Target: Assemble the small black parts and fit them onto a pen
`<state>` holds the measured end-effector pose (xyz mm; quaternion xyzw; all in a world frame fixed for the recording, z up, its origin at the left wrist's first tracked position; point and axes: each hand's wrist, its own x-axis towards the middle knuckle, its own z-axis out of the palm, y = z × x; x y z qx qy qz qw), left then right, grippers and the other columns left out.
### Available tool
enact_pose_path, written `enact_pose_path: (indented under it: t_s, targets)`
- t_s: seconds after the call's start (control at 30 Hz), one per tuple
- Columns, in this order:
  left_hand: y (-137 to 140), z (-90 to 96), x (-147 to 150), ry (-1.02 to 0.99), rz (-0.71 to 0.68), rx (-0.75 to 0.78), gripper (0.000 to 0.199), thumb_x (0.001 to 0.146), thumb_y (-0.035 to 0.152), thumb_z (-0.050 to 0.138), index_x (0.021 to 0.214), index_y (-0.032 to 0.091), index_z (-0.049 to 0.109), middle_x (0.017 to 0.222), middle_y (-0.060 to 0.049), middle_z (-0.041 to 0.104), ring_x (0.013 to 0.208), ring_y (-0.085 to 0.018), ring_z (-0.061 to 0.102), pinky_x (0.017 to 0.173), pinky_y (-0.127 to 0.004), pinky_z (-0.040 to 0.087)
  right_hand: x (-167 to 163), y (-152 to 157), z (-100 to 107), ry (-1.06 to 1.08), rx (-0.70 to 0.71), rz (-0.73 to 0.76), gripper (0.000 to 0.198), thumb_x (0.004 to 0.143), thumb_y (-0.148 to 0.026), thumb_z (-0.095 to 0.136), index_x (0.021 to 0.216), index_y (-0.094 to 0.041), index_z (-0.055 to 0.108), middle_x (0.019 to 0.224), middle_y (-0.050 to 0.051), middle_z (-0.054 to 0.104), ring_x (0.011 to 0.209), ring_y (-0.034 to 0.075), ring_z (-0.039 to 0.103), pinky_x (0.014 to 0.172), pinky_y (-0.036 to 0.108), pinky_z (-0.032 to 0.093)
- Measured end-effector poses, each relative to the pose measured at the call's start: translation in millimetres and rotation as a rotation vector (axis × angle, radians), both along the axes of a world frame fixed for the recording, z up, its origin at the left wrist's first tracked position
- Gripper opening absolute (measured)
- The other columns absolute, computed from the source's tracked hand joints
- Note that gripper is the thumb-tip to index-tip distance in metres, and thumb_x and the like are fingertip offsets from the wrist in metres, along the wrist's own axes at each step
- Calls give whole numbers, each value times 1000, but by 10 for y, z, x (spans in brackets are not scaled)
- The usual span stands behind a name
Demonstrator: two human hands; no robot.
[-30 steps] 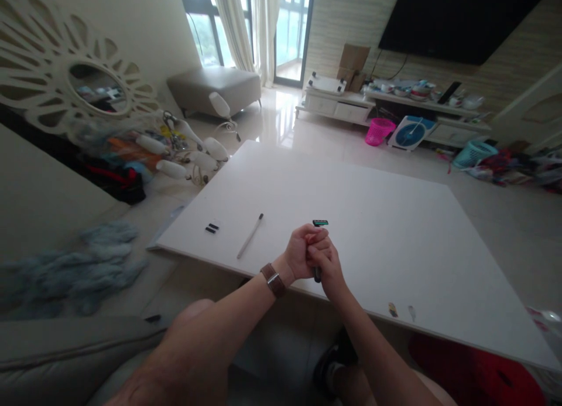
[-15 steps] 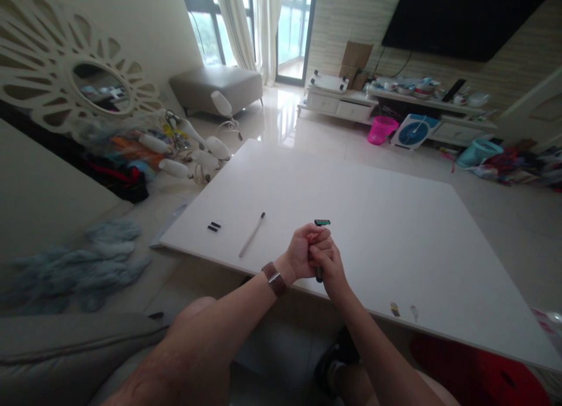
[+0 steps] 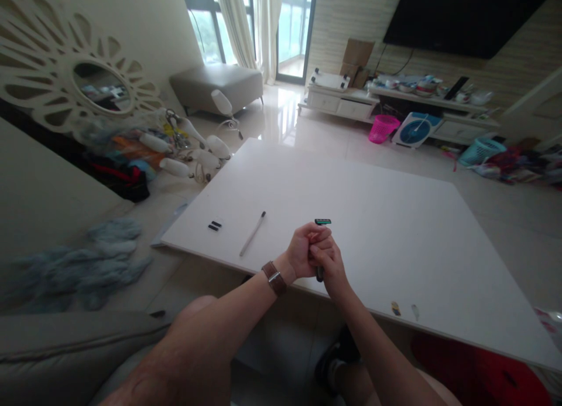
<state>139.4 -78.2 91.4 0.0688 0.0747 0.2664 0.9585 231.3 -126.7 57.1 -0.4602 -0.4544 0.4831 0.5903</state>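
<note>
A razor (image 3: 323, 221) with a dark head and a green strip stands upright between my hands, above the near side of the white table (image 3: 351, 189). My left hand (image 3: 302, 251), with a brown watch strap at the wrist, is closed round the razor's handle. Pressed against it, my right hand (image 3: 328, 262) is closed on the same handle, whose dark lower end shows below the fingers. Most of the handle is hidden. To the left lie a slim grey pen-like stick (image 3: 252, 234) with a dark tip and two small black strips (image 3: 215, 225).
Near the table's right front edge lie a small yellow-and-dark piece (image 3: 396, 308) and a small clear piece (image 3: 415, 311). A lamp with white shades (image 3: 204, 157) is beyond the left edge. A pink basket (image 3: 383, 129) and a blue-and-white fan (image 3: 416, 129) stand on the floor behind.
</note>
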Motion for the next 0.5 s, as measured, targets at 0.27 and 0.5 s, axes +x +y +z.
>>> enact_pose_path:
  t_s: [0.27,0.5]
  targets:
    - [7,-10,-6,-43,-21,17,41,77,24,55,51,20,23,46,8,7,40,-5,2,34,-16,3,-8,0,17,-6,-21,-5,22,78,-37,72,93,-23,63,89,0,65,85,20,61,72,30,50]
    - [2,-20,-10,33,2,18,41,76,26,56,53,21,23,45,8,10,38,-5,8,33,-16,6,-12,-25,72,-38,-32,3,24,79,-40,70,93,-22,62,91,1,65,89,22,61,76,34,51]
